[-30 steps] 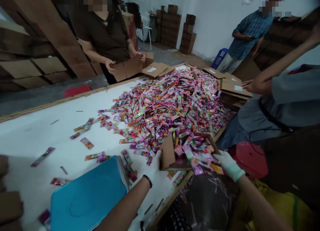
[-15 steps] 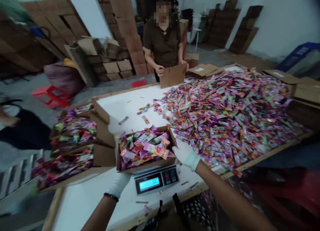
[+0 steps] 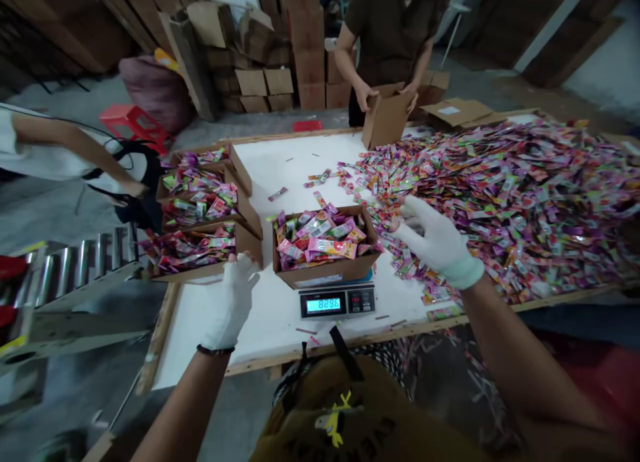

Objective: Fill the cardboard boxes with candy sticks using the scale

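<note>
A cardboard box [image 3: 320, 273] full of small colourful candy sachets [image 3: 330, 247] sits on a digital scale [image 3: 337, 302] with lit digits. My left hand [image 3: 231, 305], in a white glove with bare fingertips, is off to the left of that box. Its loosely bent fingers hold nothing visible and are close to the corner of another filled box [image 3: 249, 244]; whether they touch it I cannot tell. To the right of the scale, my right hand [image 3: 433, 242], gloved the same way, hovers with spread fingers beside the large heap of sachets [image 3: 500, 202].
More filled boxes [image 3: 243, 199] line the table's left end, near a roller conveyor [image 3: 85, 265]. Across the white table [image 3: 270, 175], a person [image 3: 395, 49] holds a cardboard box [image 3: 387, 119]. Another person's arm [image 3: 75, 142] reaches in at left. A red stool [image 3: 135, 125] stands behind.
Both my hands have come off the box and moved apart. The scale's display has gone from about zero to a larger number. The person opposite has opened the flat carton into a box shape.
</note>
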Available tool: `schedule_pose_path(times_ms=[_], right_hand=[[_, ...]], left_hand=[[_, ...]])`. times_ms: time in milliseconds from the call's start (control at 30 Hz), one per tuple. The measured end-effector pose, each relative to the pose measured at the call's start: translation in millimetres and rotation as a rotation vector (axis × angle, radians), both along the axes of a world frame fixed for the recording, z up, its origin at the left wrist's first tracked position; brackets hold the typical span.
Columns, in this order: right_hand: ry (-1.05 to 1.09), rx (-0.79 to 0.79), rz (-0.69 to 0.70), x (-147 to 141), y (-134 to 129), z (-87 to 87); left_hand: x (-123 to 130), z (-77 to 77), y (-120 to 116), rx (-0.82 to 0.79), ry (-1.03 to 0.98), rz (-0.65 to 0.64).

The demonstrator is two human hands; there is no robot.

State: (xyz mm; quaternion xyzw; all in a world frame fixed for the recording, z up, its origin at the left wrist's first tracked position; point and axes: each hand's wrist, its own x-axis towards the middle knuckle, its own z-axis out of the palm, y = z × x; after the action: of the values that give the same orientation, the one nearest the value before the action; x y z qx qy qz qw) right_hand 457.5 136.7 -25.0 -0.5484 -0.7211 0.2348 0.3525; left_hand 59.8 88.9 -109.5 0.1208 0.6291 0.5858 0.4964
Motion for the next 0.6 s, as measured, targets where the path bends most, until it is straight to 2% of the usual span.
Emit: schedule_pose_path(times_ms=[133, 233, 300, 467, 600], right_hand=[[-0.091, 0.212, 0.181, -32.3, 13.4, 29.6], [-0.176, 0.308, 0.300, -62.8, 28.8, 40.2], [-0.243, 0.297, 0.391, -82.5, 39.7, 40.8], [-0.513, 0.136, 0.595, -125.0, 58.8, 32.3], [-0.514, 0.130, 0.595, -138.0, 64.7, 30.5]], left_hand=[[13.6, 12.0, 4.2, 0.037, -0.049, -0.002], [21.4, 13.9, 1.9, 0.045, -0.048, -0.004], [22.3, 13.2, -5.6, 0.066, -0.031, -0.028], [10.1, 4.5, -32.9, 0.047, 0.019, -0.029], [-8.9, -14.8, -49.4, 0.002, 0.023, 0.013]])
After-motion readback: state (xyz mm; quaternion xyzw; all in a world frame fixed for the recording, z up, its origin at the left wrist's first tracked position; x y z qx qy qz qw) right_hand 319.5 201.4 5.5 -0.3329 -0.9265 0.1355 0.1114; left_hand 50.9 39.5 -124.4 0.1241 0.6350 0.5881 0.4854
